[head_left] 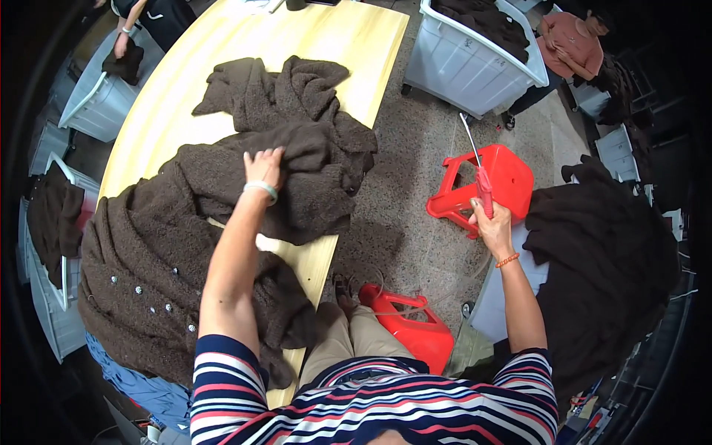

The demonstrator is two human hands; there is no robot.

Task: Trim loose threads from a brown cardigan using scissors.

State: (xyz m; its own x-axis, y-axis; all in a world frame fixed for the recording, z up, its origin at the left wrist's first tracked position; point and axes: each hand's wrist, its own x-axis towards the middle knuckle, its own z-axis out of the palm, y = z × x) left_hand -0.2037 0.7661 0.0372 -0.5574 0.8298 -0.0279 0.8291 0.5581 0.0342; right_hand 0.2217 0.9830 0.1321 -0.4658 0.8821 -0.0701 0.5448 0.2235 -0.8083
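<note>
On the pale wooden table (371, 44) lies a heap of dark brown knitted garments (208, 178). My left hand (264, 167) rests palm down on the knit with its fingers stretched out. Small shiny studs dot the nearer part of the cloth. Away from the table, over the floor at the right, my right hand (492, 226) is closed round the red handle of an air blow gun (484, 185). Its thin metal nozzle points up and away, clear of the cloth. A thin, pale hose trails below this hand.
One red plastic stool (513, 178) lies beyond my right hand; another red stool (423, 337) is by my legs. A white wheeled bin (475, 70) holds dark cloth. More dark garments (593, 274) are piled at right. Two people work nearby, beside bins at far left and right.
</note>
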